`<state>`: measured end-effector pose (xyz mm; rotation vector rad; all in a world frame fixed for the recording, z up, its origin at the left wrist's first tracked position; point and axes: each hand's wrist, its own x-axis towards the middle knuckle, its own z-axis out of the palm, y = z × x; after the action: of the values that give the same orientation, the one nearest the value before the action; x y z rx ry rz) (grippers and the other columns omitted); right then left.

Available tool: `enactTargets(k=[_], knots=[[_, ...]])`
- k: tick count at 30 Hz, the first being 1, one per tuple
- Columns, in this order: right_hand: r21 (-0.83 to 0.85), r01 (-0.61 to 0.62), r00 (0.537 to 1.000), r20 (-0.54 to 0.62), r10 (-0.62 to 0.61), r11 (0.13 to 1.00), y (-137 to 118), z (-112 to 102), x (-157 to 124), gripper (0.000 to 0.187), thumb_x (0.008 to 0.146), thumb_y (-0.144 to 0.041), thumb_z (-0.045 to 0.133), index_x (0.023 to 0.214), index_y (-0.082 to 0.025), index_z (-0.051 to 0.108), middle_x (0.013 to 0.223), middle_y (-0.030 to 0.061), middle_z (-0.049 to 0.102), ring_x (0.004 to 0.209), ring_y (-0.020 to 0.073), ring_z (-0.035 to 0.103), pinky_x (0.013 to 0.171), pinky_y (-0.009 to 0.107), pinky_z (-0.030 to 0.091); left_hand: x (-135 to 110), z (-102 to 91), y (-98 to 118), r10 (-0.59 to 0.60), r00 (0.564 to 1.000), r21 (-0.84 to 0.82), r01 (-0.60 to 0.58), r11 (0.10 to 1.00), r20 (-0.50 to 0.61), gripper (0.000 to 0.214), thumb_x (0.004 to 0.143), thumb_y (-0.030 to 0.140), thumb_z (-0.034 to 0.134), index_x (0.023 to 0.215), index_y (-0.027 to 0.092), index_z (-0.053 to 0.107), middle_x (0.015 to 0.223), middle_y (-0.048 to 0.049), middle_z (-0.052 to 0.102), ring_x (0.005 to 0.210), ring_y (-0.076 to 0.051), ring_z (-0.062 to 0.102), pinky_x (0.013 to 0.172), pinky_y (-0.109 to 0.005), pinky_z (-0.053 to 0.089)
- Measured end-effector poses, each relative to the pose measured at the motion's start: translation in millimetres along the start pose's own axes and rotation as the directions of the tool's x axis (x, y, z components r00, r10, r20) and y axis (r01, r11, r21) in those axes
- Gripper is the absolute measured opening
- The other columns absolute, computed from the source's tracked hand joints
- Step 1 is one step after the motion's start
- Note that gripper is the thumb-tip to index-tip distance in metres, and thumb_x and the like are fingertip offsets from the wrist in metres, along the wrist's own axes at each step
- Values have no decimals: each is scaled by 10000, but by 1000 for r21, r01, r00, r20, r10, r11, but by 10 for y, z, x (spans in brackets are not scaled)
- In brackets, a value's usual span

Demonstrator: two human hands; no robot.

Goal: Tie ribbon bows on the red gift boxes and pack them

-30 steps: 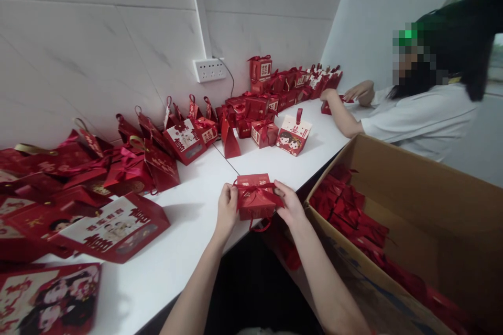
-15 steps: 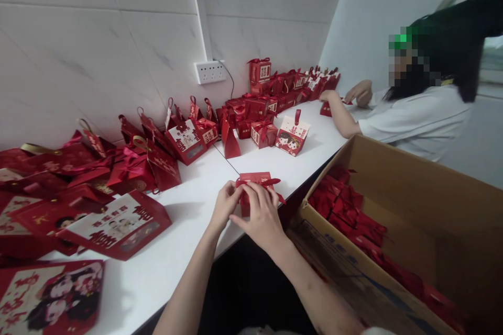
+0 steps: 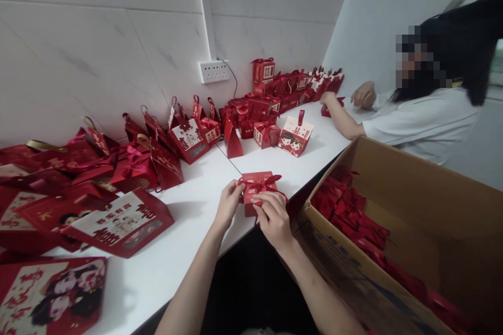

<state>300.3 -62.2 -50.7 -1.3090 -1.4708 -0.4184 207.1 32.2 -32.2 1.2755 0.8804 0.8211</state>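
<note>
A small red gift box (image 3: 251, 207) with a red ribbon (image 3: 264, 185) across its top stands on the white table in front of me. My left hand (image 3: 231, 198) is closed at the box's left side, thumb and fingers pinching the ribbon there. Over the box's right front edge, my right hand (image 3: 274, 217) has its thumb and fingers bent together on the ribbon. One pointed ribbon loop sticks out toward the upper right. The strand between my right fingertips is partly hidden.
Red gift boxes (image 3: 137, 167) crowd the table's left and back. A white-and-red box (image 3: 295, 136) stands beyond my hands. A cardboard carton (image 3: 353, 241) with red boxes inside is at the right. A co-worker's hand (image 3: 363, 95) is at the far right, and a power strip (image 3: 213, 71) is on the wall.
My right hand has drawn back toward me and right, uncovering the box top and ribbon. My left hand stays at the left side. The co-worker's hand has lifted off their box.
</note>
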Motion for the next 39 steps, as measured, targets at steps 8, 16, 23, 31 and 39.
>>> enactTargets(k=[8, 16, 23, 31, 39], knots=[[44, 157, 988, -13, -157, 987, 82, -26, -68, 326, 839, -24, 523, 1118, -157, 627, 920, 78, 723, 959, 205, 638, 848, 389, 479, 75, 139, 79, 107, 978, 168, -77, 983, -179, 442, 575, 257, 732, 942, 182, 499, 1032, -44, 543, 1064, -198, 502, 978, -334, 350], [90, 165, 986, 17, -167, 982, 14, -60, -106, 200, 801, -41, 603, 929, -194, 622, 801, -4, 733, 777, 154, 661, 847, 399, 446, 110, 193, 105, -39, 998, 153, 45, 987, -42, 478, 641, 191, 744, 1025, 159, 462, 1010, -83, 618, 930, -197, 626, 891, -346, 461], [201, 147, 977, 125, -174, 968, -154, -276, -169, 190, 791, -64, 557, 914, -208, 577, 683, -24, 677, 600, 138, 610, 823, 433, 455, 113, 162, 52, -68, 998, 90, 67, 994, 5, 607, 631, 249, 774, 1134, 146, 451, 1149, -137, 587, 1031, -230, 602, 935, -364, 451], [162, -244, 969, 81, 234, 956, 290, -592, 7, 448, 765, -270, 647, 1178, -210, 485, 1091, 111, 547, 1030, 262, 549, 841, 463, 496, -52, -67, -50, -55, 978, -12, 59, 998, 203, 809, 673, 326, 732, 1365, 217, 328, 1362, -138, 473, 1243, -283, 470, 1041, -403, 369], [201, -560, 735, 568, 371, 804, 617, -376, -51, 1101, 622, -378, 795, 1455, -256, 86, 1498, 194, 197, 1365, 325, 281, 1074, 552, 298, -279, -343, -224, -68, 998, -161, 65, 985, -9, 384, 760, 375, 595, 1094, 199, 528, 1304, -138, 526, 1144, -267, 559, 898, -389, 475]])
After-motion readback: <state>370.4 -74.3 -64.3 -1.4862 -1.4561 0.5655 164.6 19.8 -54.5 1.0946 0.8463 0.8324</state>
